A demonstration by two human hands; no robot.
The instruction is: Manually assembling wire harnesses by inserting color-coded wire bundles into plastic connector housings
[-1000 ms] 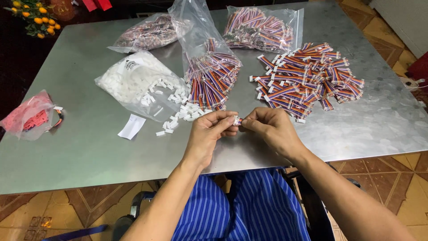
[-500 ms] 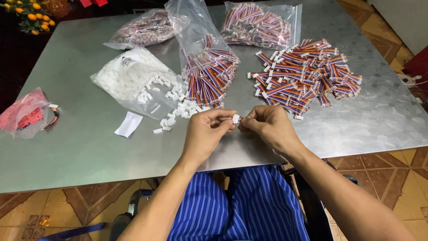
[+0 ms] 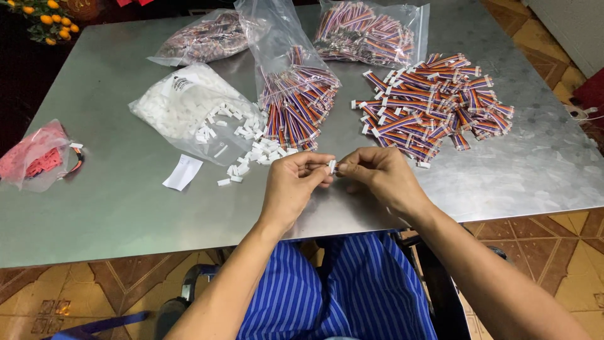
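1. Head view, the work in hand: both hands meet over the near edge of the metal table (image 3: 126, 208). The left hand (image 3: 292, 186) pinches a small white connector (image 3: 331, 166) between thumb and fingertips. The right hand (image 3: 384, 179) is closed on the end of a short striped cable (image 3: 338, 168), most of it hidden in the fingers.
2. Head view, the step: by my reading this is the mating moment, with cable end and connector touching or just about to. The frame is too small to tell whether the end is seated.
3. Head view, what it calls for: a straight, square push between the two pinches, with neither piece twisting and both grips tight.
4. Head view, the pose: both forearms come up from the lap over striped blue clothing. The wrists are bent inward, knuckles up and thumbs facing each other. The hands are held just above the tabletop, not resting on it.
5. Head view, the supplies: white pieces (image 3: 251, 154) spill from a clear bag (image 3: 182, 110) near the left hand. An open bag of cables (image 3: 296, 107) stands just beyond the hands. A loose pile of cables (image 3: 434, 104) lies beyond the right hand.
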